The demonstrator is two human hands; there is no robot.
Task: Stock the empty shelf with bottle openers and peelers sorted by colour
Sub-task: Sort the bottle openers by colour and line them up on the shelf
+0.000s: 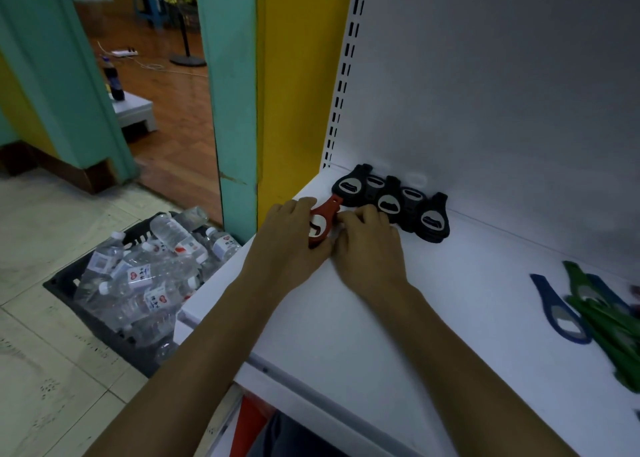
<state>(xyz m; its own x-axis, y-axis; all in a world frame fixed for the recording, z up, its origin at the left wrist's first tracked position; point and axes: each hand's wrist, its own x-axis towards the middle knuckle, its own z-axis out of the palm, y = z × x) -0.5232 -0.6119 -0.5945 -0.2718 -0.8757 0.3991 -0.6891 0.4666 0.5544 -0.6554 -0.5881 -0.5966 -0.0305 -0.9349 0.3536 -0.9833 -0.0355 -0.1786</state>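
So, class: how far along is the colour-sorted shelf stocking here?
Done: black openers sit grouped at the back left of the shelf. In hand: the left hand and right hand hold a red opener beside them. To sort: blue opener and green openers lie mixed at right.

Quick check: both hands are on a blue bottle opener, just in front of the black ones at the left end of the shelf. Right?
Not quite: the opener is red, not blue. The head view shows the left hand and right hand holding a red bottle opener, just in front of the black bottle openers at the left end of the shelf. A blue bottle opener lies far right.
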